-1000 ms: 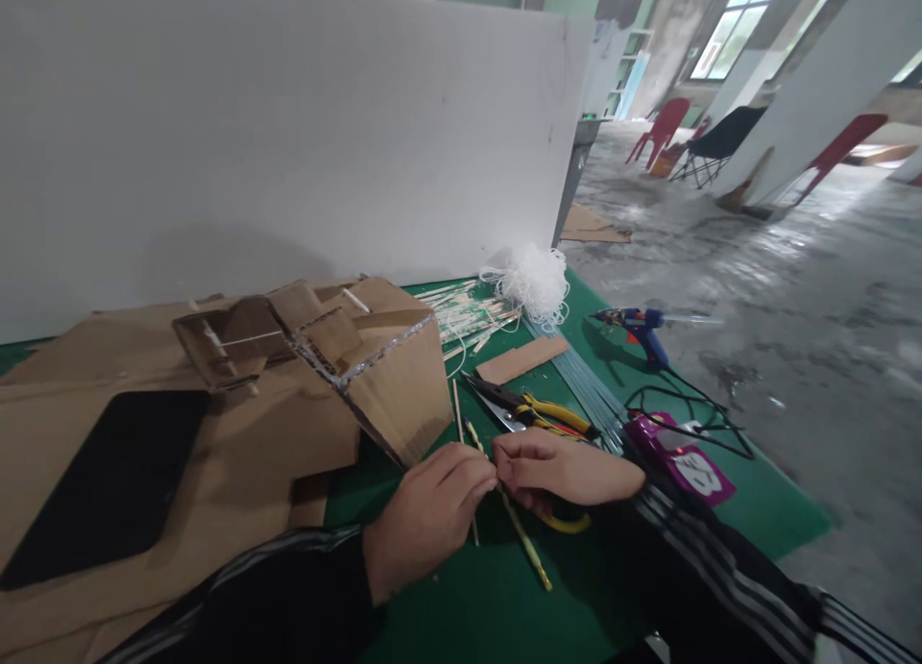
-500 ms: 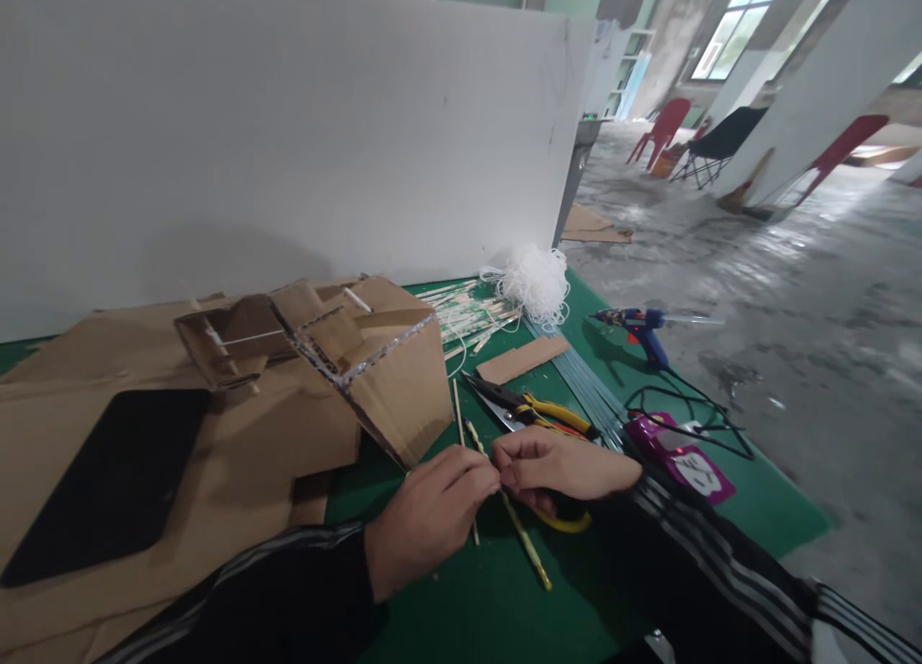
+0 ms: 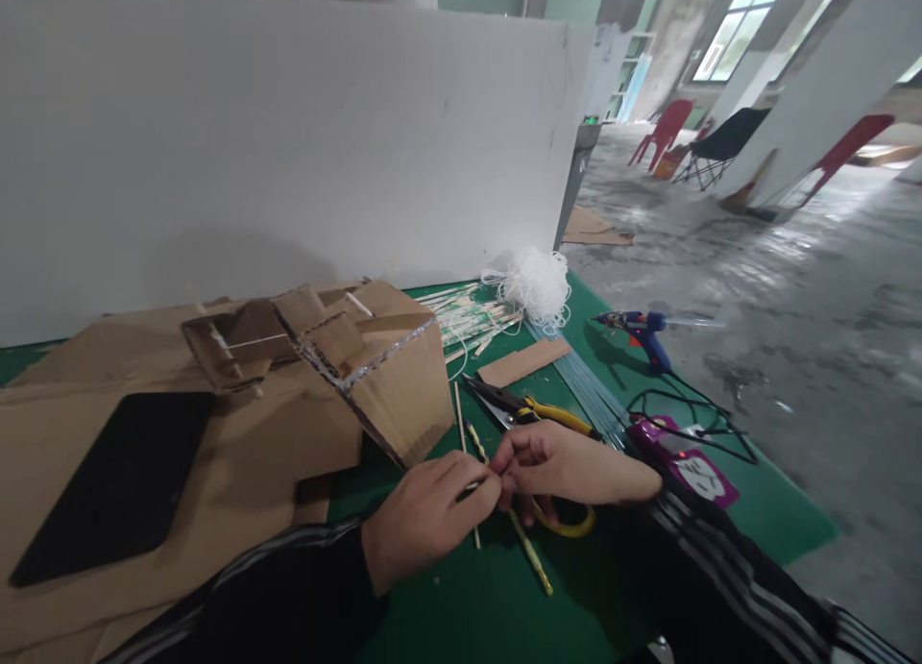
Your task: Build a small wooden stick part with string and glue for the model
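My left hand (image 3: 432,512) and my right hand (image 3: 551,467) meet fingertip to fingertip over the green table (image 3: 447,597). Both are closed in a pinch; whatever is between the fingers is too small or hidden to name. A yellowish twisted rod (image 3: 531,553) lies slanted beneath them, its middle covered by the fingers. Beside it a thin wooden stick (image 3: 459,409) runs partly under my left hand. Scissors with yellow handles (image 3: 576,527) and black-nosed pliers (image 3: 497,395) are partly hidden by my right hand. To the left stands a cut cardboard box (image 3: 403,385).
Flat cardboard (image 3: 252,472) with a black tablet-like slab (image 3: 119,486) covers the left. Behind are wooden sticks (image 3: 468,313), white string (image 3: 534,284) and a cardboard strip (image 3: 523,361). Clear glue sticks (image 3: 583,385), a blue glue gun (image 3: 644,332) and a purple power strip (image 3: 684,460) lie right.
My right hand has shifted slightly to the right, its fingers curled more. My left hand's fingers have bent a little differently. The rod and tools stay almost in place.
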`<state>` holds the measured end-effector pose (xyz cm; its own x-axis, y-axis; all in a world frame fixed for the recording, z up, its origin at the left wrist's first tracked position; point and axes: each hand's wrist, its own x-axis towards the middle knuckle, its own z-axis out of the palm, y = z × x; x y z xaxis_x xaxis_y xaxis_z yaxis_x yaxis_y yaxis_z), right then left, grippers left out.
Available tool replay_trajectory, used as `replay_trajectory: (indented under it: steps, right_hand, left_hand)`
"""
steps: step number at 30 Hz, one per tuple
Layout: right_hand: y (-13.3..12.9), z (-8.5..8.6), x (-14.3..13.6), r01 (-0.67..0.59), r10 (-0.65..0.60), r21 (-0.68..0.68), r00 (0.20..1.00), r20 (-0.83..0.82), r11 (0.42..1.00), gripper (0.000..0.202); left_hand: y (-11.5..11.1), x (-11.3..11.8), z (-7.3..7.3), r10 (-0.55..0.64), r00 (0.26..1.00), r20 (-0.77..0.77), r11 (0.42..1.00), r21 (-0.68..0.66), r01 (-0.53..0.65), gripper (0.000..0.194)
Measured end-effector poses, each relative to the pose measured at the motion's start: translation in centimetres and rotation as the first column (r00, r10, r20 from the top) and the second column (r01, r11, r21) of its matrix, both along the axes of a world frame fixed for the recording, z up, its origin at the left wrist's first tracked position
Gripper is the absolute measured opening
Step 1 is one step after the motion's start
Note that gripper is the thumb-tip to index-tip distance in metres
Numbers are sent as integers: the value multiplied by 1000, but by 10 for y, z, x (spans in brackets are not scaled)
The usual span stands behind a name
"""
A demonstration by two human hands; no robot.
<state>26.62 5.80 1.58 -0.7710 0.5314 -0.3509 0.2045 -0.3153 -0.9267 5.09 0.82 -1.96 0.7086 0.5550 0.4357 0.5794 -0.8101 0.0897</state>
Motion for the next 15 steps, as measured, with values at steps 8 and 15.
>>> replay_trajectory:
  steps: [8, 15]
  right_hand:
    - [-4, 1, 1, -19, -16, 269, 992, 129, 963, 20]
    - [-11, 4, -4, -57, -166, 746, 961, 220, 663, 16]
  left_hand:
    - [2, 2, -3, 46, 999, 23, 999, -28, -45, 18]
    - [1, 13, 9, 298, 873, 386, 867, -492, -79, 17]
